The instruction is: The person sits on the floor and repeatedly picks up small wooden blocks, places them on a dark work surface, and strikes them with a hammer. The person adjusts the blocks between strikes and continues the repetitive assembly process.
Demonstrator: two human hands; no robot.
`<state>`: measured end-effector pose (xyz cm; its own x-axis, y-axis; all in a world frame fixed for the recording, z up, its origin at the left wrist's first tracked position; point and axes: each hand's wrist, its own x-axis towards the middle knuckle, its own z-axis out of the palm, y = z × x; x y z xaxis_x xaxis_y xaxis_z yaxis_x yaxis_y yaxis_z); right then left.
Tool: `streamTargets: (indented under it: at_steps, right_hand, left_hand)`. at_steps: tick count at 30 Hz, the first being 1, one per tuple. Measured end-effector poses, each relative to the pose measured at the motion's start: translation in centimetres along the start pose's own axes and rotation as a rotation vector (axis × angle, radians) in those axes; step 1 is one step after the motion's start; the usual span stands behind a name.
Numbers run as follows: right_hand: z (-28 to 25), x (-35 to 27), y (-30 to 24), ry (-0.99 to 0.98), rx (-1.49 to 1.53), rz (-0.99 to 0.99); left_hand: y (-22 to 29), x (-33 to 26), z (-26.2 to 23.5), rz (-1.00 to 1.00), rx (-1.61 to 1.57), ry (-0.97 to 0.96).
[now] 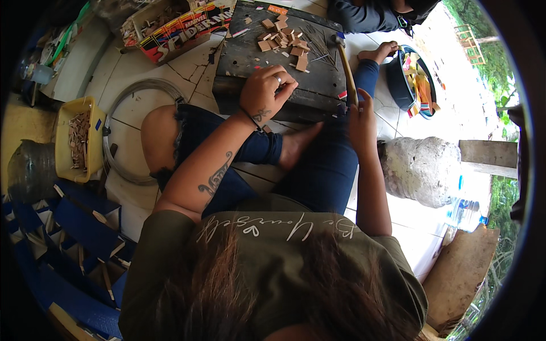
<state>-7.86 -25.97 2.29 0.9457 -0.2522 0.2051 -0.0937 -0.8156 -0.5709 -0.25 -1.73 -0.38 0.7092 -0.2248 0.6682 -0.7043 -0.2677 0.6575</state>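
Observation:
My right hand [362, 122] is wrapped round the wooden handle of a hammer [347, 71], whose head points away from me beside the right edge of a low dark worktable [236, 57]. Over the near edge of that table is my left hand [267, 88], its fingers curled and pressed together; whatever they may hold is hidden. Several small brown wooden blocks [281, 37] lie in a loose heap beyond the left hand. Thin metal rods or nails [319, 42] are scattered to their right. A small red piece [342, 95] lies by the table's near right corner.
A yellow basket [63, 142] of wood scraps and a wire coil [114, 131] are at left. Blue boxes [85, 219] pile up lower left. A printed carton [182, 34] stands far left; a black basin [398, 85] of coloured pieces, far right. Another person's sleeve [364, 17] shows beyond.

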Motion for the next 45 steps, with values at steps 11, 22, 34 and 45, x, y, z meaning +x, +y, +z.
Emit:
streamTargets:
  at_steps: [11,22,34,45]
  right_hand:
    - [-9.2,-8.6,-5.8,-0.382,0.354,0.009]
    - [-8.7,-9.2,-6.8,-0.284,0.090,-0.301]
    - [-8.7,-8.9,-6.8,-0.247,0.139,-0.353]
    - [-8.8,-8.6,-6.4,-0.335,0.189,-0.272]
  left_hand:
    - [0.0,-0.1,0.1,0.044,0.048,0.006]
    - [-0.1,-0.1,-0.1,0.041,0.069,-0.039]
    - [-0.4,-0.3,0.1,0.117,0.121,-0.012]
    - [-0.5,-0.4,0.2,0.165,0.165,0.002]
